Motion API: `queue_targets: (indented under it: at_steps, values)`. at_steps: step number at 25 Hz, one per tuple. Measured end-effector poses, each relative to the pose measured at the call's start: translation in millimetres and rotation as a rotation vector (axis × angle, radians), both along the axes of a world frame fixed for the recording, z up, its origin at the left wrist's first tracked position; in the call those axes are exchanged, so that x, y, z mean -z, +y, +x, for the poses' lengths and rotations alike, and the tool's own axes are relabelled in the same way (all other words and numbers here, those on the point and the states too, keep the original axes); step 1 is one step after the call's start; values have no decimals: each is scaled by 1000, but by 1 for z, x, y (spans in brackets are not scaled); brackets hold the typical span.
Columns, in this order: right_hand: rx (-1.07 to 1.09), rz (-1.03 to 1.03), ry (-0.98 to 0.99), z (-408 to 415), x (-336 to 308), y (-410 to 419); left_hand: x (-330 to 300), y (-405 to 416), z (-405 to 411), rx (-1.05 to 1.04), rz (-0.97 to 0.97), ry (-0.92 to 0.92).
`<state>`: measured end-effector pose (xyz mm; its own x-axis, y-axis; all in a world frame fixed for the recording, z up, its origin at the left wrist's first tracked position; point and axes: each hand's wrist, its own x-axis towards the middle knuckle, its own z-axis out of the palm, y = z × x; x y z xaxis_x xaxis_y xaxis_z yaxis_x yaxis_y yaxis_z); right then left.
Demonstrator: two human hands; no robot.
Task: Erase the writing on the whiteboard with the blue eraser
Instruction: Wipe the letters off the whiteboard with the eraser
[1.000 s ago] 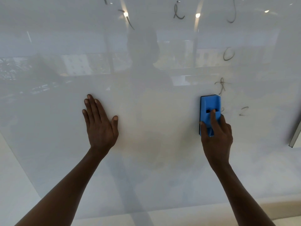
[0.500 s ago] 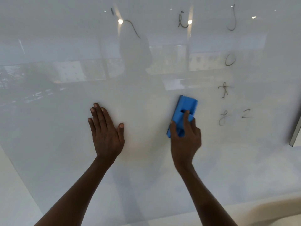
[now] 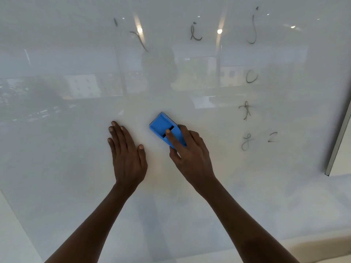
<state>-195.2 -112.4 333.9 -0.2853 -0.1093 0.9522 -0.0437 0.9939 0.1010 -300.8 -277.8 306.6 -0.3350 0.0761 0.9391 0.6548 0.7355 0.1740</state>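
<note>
Progress: partly done; broad left and centre of the whiteboard (image 3: 57, 168) wiped bare, dark marks left along the top and down the right.
Left to erase: a stroke (image 3: 139, 39) and an "i" (image 3: 195, 34) at upper centre, a "j" (image 3: 252, 27) at upper right, then a column of letters (image 3: 247, 111) at right of centre with a "2" (image 3: 273, 137) beside the lowest.
Blue eraser (image 3: 163, 127): centre of the frame, flat against the board, tilted with its top corner toward upper left; well apart from the remaining writing.
Right hand (image 3: 190, 150): gripping the eraser's lower right end, forefinger laid along its top, thumb on the lower edge, other fingers (image 3: 183, 128) curled over the far side.
Left hand (image 3: 127, 154): just left of the eraser, not touching it; palm flat on the board, fingers straight, holding nothing.
Next, by judgement: sweep right and up to the letters.
</note>
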Motion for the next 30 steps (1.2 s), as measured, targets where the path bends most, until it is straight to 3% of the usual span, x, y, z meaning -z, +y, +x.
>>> queue_targets:
  at_steps: [5, 10, 18, 27, 30]
  values:
    - [1, -54, 5, 20, -18, 54, -11, 47, 11, -1, -39, 54]
    - [33, -290, 24, 48, -28, 132, -11, 64, 6, -125, 4, 70]
    - [28, -611, 107, 80, -14, 216, -10, 66, 7, -158, 14, 102]
    - [-4, -945, 262, 84, 47, 212, -10, 67, 5, -163, 16, 137]
    - [9, -940, 291, 67, 57, 178, -9, 68, 5, -171, 19, 136]
